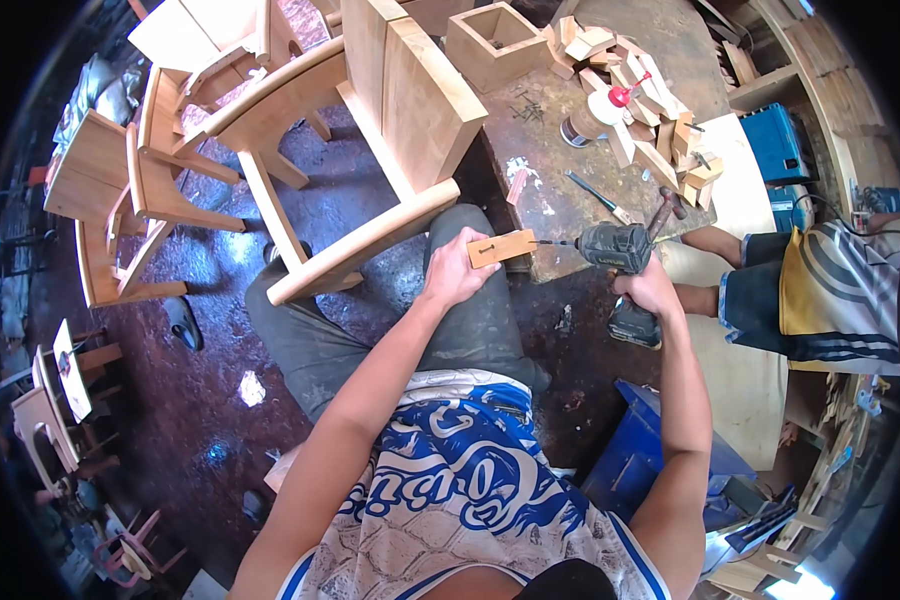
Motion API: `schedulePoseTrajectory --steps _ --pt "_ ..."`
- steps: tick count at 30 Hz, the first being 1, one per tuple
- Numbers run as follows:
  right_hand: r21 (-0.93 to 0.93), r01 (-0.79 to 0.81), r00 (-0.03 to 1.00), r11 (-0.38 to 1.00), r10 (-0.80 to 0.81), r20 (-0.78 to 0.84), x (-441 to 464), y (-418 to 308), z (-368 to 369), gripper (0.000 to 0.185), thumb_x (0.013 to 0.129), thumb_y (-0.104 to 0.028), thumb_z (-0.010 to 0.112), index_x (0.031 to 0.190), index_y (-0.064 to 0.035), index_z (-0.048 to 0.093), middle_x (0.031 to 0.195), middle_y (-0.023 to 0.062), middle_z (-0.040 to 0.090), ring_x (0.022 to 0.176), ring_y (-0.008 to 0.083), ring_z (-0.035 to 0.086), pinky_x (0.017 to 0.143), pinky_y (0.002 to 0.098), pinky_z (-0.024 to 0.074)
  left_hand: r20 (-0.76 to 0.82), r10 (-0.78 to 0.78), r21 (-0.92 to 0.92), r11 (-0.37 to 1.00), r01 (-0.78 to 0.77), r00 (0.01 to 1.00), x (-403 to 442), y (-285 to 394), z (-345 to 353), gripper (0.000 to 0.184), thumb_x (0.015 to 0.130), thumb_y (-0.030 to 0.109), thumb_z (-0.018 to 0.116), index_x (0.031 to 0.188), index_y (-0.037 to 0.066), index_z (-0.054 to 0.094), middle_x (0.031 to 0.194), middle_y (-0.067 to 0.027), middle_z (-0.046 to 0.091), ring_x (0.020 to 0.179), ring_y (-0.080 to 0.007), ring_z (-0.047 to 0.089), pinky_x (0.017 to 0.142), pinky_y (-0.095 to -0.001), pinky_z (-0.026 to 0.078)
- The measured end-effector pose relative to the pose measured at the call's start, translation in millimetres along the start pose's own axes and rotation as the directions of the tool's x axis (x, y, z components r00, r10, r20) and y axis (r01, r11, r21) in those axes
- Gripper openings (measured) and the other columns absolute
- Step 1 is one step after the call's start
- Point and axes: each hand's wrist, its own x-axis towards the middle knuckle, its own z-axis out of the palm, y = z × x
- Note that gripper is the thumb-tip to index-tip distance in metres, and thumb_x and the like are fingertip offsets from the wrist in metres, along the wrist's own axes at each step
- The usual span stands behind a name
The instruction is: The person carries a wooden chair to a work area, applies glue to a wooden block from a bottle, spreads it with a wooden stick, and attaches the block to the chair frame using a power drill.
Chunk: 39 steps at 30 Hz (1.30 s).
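A small wood block (503, 248) is held in my left hand (453, 270), above my thigh. One screw shows in the block's face. In my right hand (651, 287) is a cordless drill (618, 247), its bit pointing left and reaching the block's right end; I cannot tell whether the tip touches it. Left of the block a wooden chair frame (370, 235) lies across my lap and knees. Close beyond the drill, a hammer (664, 212) and a chisel (598, 195) rest on the worn workbench (545, 215).
Several wood offcuts (660, 110) are piled on the bench beside a glue bottle (582, 126) and a wooden box (495, 45). More chairs (160, 180) stand on the left. Another person (830, 290) is at the right. A blue metal box (635, 440) sits below my right arm.
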Motion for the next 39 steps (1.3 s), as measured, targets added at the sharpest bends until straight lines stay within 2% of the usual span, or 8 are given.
schedulePoseTrajectory --steps 22,28,30,31,33,34,36,39 --pt "0.012 -0.015 1.000 1.000 0.015 -0.007 0.2 -2.0 -1.3 0.049 0.060 -0.001 0.067 0.110 -0.0002 0.065 0.096 0.0070 0.070 0.091 0.0214 0.063 0.085 0.0338 0.0517 0.004 -0.001 -0.005 1.000 0.001 1.000 0.6 -0.6 0.0 0.047 0.078 0.028 0.084 0.113 0.009 0.059 0.105 -0.0155 0.073 0.101 -0.0360 0.070 0.087 -0.0448 0.055" --pt "0.009 0.029 1.000 1.000 -0.029 0.010 3.5 -8.3 -0.5 0.050 0.060 -0.001 0.067 0.110 -0.0002 0.064 0.096 0.0079 0.069 0.091 0.0216 0.062 0.084 0.0343 0.0515 0.004 0.006 -0.005 1.000 -0.006 1.000 -0.1 1.2 -1.2 0.047 0.078 0.027 0.084 0.114 0.009 0.059 0.105 -0.0155 0.073 0.101 -0.0364 0.070 0.087 -0.0452 0.055" --pt "-0.156 0.023 0.998 0.988 -0.013 0.064 4.6 -21.7 -2.0 0.051 0.060 0.000 0.066 0.111 0.0005 0.062 0.094 0.0111 0.068 0.090 0.0251 0.062 0.085 0.0352 0.0513 0.000 0.025 -0.003 1.000 -0.025 1.000 1.1 -0.4 -0.7 0.047 0.078 0.028 0.085 0.114 0.009 0.059 0.105 -0.0156 0.073 0.100 -0.0365 0.070 0.087 -0.0453 0.055" --pt "-0.155 0.019 0.998 0.988 -0.009 0.062 4.9 -23.0 -1.7 0.051 0.060 0.000 0.066 0.111 0.0005 0.062 0.094 0.0111 0.068 0.090 0.0251 0.062 0.085 0.0352 0.0513 -0.005 0.047 0.001 0.999 -0.047 0.999 2.0 -0.4 -1.0 0.047 0.078 0.028 0.085 0.113 0.009 0.059 0.105 -0.0157 0.073 0.100 -0.0367 0.070 0.087 -0.0455 0.055" --pt "-0.276 0.152 0.988 0.949 -0.136 0.079 6.1 -24.6 -1.1 0.049 0.062 -0.001 0.066 0.110 0.0015 0.061 0.094 0.0155 0.067 0.091 0.0322 0.063 0.088 0.0372 0.0515 -0.004 0.050 0.007 0.999 -0.050 0.999 2.9 -1.0 -1.1 0.047 0.078 0.028 0.085 0.113 0.009 0.059 0.104 -0.0156 0.073 0.099 -0.0367 0.070 0.086 -0.0455 0.055" --pt "-0.276 0.149 0.988 0.950 -0.132 0.077 6.8 -25.6 -1.1 0.049 0.062 -0.001 0.066 0.110 0.0015 0.061 0.094 0.0155 0.067 0.091 0.0322 0.063 0.088 0.0372 0.0515 -0.005 0.051 0.013 0.999 -0.051 0.999 3.4 -2.2 -0.5 0.047 0.077 0.028 0.085 0.113 0.009 0.059 0.104 -0.0156 0.073 0.098 -0.0367 0.071 0.085 -0.0454 0.056" --pt "-0.338 0.265 0.964 0.903 -0.237 0.123 7.6 -27.9 -1.0 0.046 0.065 -0.003 0.067 0.111 0.0002 0.062 0.101 0.0185 0.068 0.097 0.0379 0.064 0.091 0.0396 0.0516 -0.007 0.050 0.011 0.999 -0.050 0.999 4.5 -5.0 1.8 0.047 0.077 0.027 0.085 0.112 0.009 0.059 0.104 -0.0155 0.073 0.097 -0.0368 0.071 0.085 -0.0455 0.056" --pt "-0.447 0.214 0.975 0.868 -0.163 0.151 10.3 -35.3 -1.0 0.045 0.069 -0.005 0.067 0.113 -0.0026 0.064 0.107 0.0198 0.069 0.104 0.0399 0.064 0.092 0.0419 0.0516 -0.005 0.049 0.013 0.999 -0.049 0.999 7.2 -6.9 3.6 0.047 0.077 0.026 0.085 0.111 0.008 0.059 0.103 -0.0154 0.073 0.096 -0.0369 0.071 0.084 -0.0455 0.056"
